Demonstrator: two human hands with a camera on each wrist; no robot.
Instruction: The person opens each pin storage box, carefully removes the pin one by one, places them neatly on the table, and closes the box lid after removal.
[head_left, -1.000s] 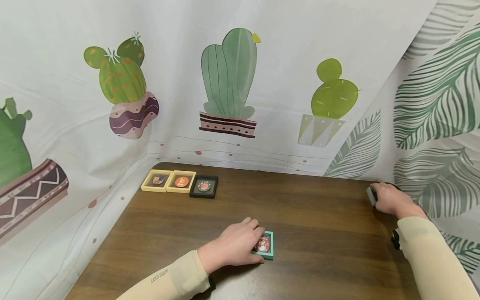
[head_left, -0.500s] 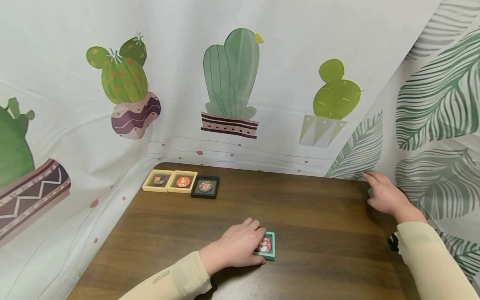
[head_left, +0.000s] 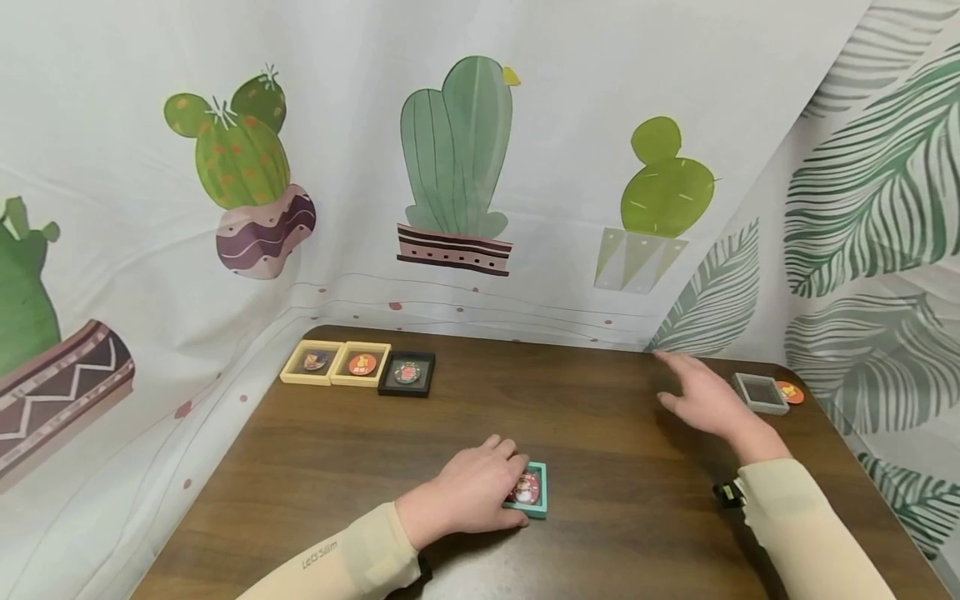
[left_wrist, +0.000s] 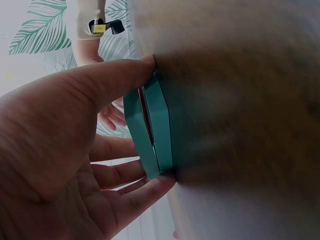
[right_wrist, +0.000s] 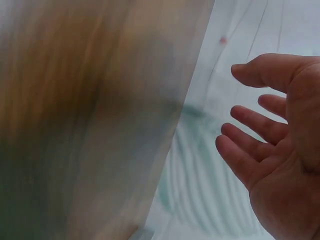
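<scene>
My left hand (head_left: 478, 486) grips a square teal frame (head_left: 537, 492) by two opposite edges, thumb on the near side and fingers on the far side. Inside it shows a round red badge (head_left: 528, 487). The left wrist view gives the teal frame (left_wrist: 161, 130) edge-on, with a thin slit along its side, low against the table. My right hand (head_left: 708, 400) hangs over the back right of the table with fingers spread and holds nothing. Just right of it lie a grey square frame (head_left: 762, 394) and an orange round badge (head_left: 790, 392), partly overlapped by the frame.
At the back left, two cream frames (head_left: 361, 365) and a black frame (head_left: 407, 373) stand in a row on the brown table (head_left: 592, 433), each with a round badge in it. A curtain (head_left: 562, 167) printed with cacti and leaves hangs right behind the table's edge.
My right hand has let go of the grey frame and moved left, uncovering it and the orange badge beside it. The left hand stays on the teal frame.
</scene>
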